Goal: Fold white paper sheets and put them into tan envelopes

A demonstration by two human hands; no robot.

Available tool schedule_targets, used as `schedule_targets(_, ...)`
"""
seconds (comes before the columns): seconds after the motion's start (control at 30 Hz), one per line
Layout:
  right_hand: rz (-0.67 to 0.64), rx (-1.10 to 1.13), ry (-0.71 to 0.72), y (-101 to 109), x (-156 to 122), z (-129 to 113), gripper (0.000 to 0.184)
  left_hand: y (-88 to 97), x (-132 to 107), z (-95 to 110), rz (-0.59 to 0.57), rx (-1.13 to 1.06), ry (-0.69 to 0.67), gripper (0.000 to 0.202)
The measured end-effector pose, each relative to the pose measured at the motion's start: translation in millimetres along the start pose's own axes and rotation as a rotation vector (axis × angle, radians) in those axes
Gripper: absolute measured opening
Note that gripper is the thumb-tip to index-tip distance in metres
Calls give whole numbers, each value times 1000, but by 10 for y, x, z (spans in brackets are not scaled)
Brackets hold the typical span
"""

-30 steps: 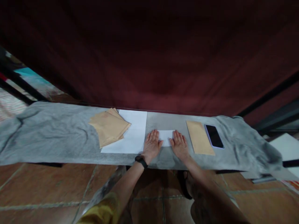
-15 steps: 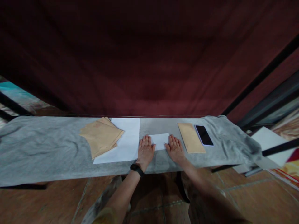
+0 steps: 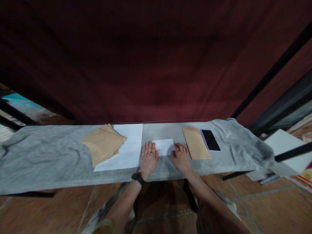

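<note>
A small folded sheet of white paper (image 3: 163, 147) lies between my hands on the grey cloth. My left hand (image 3: 149, 159), with a dark band on its wrist, rests flat over the paper's left end, fingers stretched out. At the right end, my right hand (image 3: 181, 159) has its fingers bent and its thumb in at the paper's edge, closed on that end. The hand partly hides the grip. Left of my left hand lies a stack of larger white sheets (image 3: 133, 146), with several brown envelopes (image 3: 103, 143) fanned out on top.
A single brown envelope (image 3: 197, 143) and a phone with a pale purple edge (image 3: 211, 140) lie to the right. The grey cloth (image 3: 60, 156) covers a long narrow table. Behind it hangs a dark red curtain (image 3: 156, 65). White boards (image 3: 287, 149) lean at the far right.
My right hand has gone from lying flat to bent fingers at the paper's right end. My left hand stays flat. The whole view has shifted slightly.
</note>
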State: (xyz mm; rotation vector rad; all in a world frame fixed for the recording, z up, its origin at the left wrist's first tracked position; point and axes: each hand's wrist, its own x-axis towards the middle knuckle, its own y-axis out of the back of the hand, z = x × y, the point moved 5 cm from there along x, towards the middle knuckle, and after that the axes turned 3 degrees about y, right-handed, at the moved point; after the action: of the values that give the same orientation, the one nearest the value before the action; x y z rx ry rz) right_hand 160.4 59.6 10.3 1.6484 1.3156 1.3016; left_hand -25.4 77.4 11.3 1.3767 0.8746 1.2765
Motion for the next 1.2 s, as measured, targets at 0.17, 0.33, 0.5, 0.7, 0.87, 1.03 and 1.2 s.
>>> schedule_targets(0.17,7,141,80,-54,160,-176,50,-33,71,283,-57,-42,-98,56)
schedule_targets(0.33,-107,190,190,-209,299,-390,53,-187,182,372,-153,-2,-128,57)
schedule_targets(0.5,-124,119,216,-368,326,-395,52,-284,176,311,-100,13,-87,59)
schedule_targets(0.7,-126,18,202,-391,300,-292,56,-252,246,191,-92,-20,-6,57)
schedule_targets(0.87,-88,-36,172,-371,277,-183,61,-224,249,62,-87,-22,47,64)
schedule_targets(1.03,-31,-59,123,-370,247,-64,64,-196,175,-33,-63,-25,86,67)
schedule_targets(1.2,-12,-82,120,-351,198,59,65,-162,135,-85,-69,-25,125,68)
